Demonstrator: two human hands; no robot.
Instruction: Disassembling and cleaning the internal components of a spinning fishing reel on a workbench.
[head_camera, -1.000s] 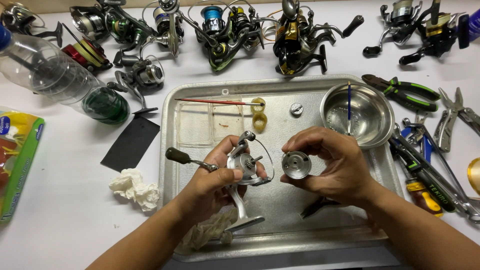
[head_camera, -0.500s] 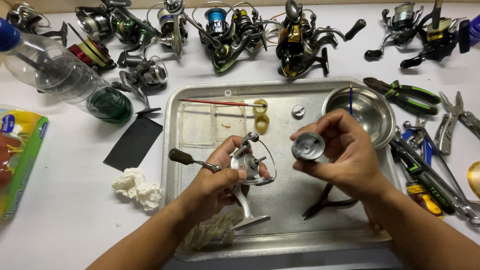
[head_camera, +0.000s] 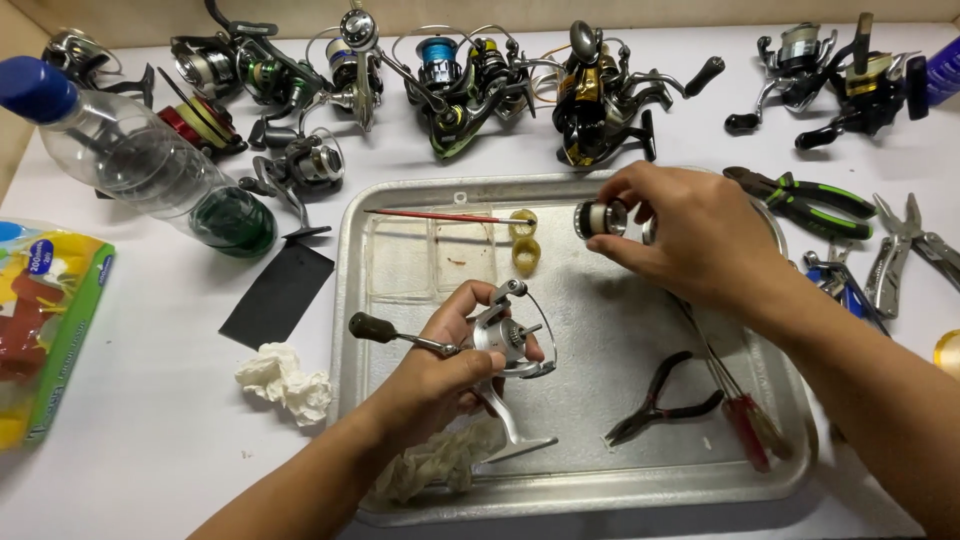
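My left hand (head_camera: 440, 375) grips a silver spinning reel body (head_camera: 505, 345) over the middle of a metal tray (head_camera: 420, 250); the reel's crank handle (head_camera: 375, 328) sticks out to the left and its foot points down to the tray's near edge. My right hand (head_camera: 690, 235) holds a small silver spool (head_camera: 598, 218) by the fingertips above the tray's far side, apart from the reel. Two yellowish rings (head_camera: 525, 240) and a thin red stick (head_camera: 440, 215) lie on the tray just left of the spool.
Black pliers (head_camera: 660, 400) and a red-handled tool (head_camera: 745, 430) lie on the tray's right part, a crumpled cloth (head_camera: 435, 460) at its front. Several reels (head_camera: 470, 70) line the back. A plastic bottle (head_camera: 140, 160), black sheet (head_camera: 278, 292) and tissue (head_camera: 285, 382) sit left; pliers (head_camera: 810, 200) right.
My right hand has carried the spool away from the reel, up and toward the tray's far side. My left hand still holds the reel body in about the same place.
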